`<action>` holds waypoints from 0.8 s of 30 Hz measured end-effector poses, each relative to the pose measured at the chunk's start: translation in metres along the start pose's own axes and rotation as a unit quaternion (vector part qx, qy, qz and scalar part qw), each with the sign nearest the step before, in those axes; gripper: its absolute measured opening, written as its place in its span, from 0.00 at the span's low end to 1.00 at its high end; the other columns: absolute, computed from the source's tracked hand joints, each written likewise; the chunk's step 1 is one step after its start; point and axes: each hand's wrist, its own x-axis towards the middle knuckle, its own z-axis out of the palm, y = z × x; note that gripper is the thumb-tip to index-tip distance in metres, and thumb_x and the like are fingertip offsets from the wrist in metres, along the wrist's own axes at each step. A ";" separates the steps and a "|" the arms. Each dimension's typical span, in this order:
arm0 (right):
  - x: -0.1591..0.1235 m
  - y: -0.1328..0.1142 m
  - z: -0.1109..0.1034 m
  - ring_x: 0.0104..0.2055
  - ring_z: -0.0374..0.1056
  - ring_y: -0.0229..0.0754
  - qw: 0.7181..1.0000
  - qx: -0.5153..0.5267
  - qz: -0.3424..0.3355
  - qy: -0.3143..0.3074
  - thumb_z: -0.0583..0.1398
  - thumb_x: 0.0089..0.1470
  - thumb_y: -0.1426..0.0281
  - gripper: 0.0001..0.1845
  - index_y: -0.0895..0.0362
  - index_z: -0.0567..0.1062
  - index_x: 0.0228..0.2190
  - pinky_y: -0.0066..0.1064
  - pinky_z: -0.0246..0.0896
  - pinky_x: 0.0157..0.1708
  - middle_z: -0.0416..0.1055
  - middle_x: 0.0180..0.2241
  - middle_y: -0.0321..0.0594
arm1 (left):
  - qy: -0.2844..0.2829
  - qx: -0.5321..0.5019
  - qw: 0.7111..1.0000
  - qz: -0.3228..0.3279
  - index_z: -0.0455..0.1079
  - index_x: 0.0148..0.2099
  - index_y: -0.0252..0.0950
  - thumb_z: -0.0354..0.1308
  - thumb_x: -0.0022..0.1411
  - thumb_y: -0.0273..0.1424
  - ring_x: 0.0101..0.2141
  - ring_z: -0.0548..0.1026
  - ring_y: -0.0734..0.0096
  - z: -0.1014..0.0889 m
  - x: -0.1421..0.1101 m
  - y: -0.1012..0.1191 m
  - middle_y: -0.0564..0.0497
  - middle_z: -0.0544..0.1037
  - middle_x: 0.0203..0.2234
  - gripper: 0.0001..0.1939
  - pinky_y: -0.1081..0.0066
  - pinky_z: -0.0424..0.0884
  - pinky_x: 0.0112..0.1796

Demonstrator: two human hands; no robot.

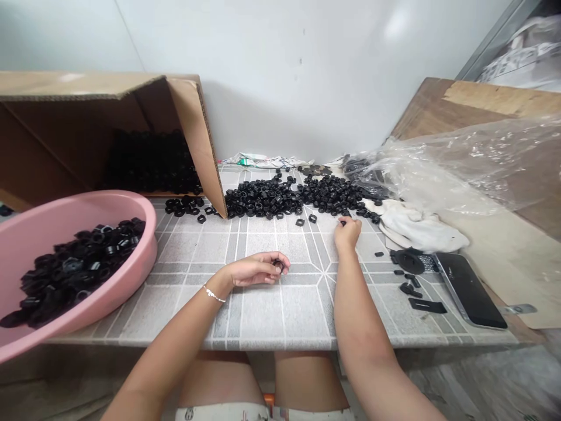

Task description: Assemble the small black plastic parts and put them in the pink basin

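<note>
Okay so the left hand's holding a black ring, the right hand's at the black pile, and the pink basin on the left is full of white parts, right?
Not quite: the parts in the pink basin are black, as the head view shows. The rest stands.

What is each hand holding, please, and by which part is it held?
The left hand holds a black ring by its rim, between thumb and fingers. What the right hand pinches cannot be told.
</note>
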 end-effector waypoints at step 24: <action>-0.130 -0.079 0.002 0.28 0.67 0.39 0.837 0.332 -0.029 -0.434 0.65 0.42 0.63 0.14 0.53 0.72 0.34 0.34 0.66 0.35 0.70 0.28 0.34 | 0.266 0.002 0.951 0.158 0.70 0.38 0.29 0.67 0.50 0.42 0.30 0.74 0.75 -0.027 0.018 -0.016 0.48 0.77 0.28 0.21 0.74 0.66 0.34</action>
